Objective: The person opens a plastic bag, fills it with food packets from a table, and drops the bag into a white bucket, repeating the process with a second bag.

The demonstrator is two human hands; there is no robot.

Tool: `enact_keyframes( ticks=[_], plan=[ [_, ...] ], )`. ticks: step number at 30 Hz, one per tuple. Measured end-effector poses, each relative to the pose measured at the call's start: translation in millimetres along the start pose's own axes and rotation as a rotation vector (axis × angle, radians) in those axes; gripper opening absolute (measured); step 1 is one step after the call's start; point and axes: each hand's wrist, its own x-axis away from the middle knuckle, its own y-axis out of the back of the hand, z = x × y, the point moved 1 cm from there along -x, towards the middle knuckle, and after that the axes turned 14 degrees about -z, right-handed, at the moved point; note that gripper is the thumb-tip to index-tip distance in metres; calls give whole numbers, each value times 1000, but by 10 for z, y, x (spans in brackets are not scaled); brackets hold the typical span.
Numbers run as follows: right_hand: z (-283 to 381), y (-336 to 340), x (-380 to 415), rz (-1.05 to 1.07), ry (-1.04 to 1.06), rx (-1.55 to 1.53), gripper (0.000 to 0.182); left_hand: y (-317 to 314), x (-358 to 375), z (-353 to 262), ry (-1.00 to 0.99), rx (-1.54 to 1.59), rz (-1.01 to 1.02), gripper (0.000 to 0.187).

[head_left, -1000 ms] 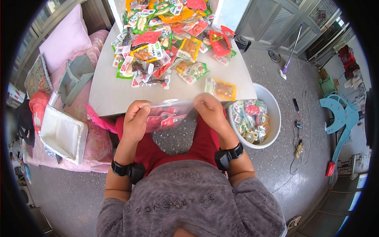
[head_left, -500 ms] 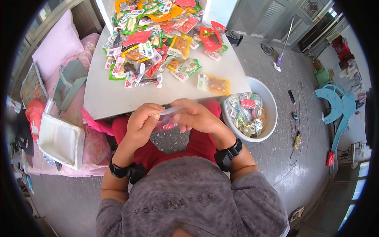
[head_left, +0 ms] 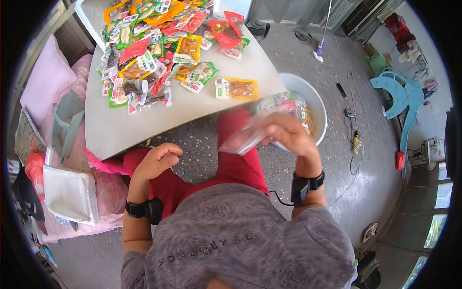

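Over my right thigh, my right hand (head_left: 292, 134) grips a clear plastic bag (head_left: 239, 140) by one end. Something reddish shows inside the bag, too blurred to name. The bag and hand are beside a white bucket (head_left: 323, 108), which holds several clear bags of colourful packets (head_left: 309, 120). My left hand (head_left: 158, 160) hangs above my left thigh, fingers loosely curved with nothing in them. In front of me, a pile of snack packets (head_left: 159, 48) covers the far part of the white table (head_left: 144, 126). One yellow-edged packet (head_left: 240, 88) lies near the table's right edge.
On the left, a white foam box (head_left: 72, 195) and a grey-green bin (head_left: 67, 123) rest on a pink-covered seat. A mop (head_left: 318, 50), cables (head_left: 353, 144) and a blue plastic stand (head_left: 409, 103) are at the right.
My hands have parted. The right one has carried the clear bag rightward toward the bucket, while the left has let go of it and stays over my lap. The camera view has shifted right.
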Motion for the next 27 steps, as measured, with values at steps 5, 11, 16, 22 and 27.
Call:
enact_keyframes(
  ticks=[5, 11, 16, 22, 27],
  plan=[
    [-197, 811, 260, -415, -181, 464, 25, 233, 111, 688, 99, -385, -220, 14],
    [-724, 1353, 366, -615, -454, 941, 34, 349, 347, 806, -347, -1179, -488, 14],
    [-1714, 1861, 559, -613, -554, 1044, 31, 431, 410, 848, -417, -1220, -582, 13],
    [-2138, 1788, 506, -583, -734, 838, 20, 414, 401, 863, -391, -1254, -625, 13],
    [-2874, 1952, 467, -631, -664, 776, 16, 391, 393, 870, -375, -1294, -627, 13]
  ],
)
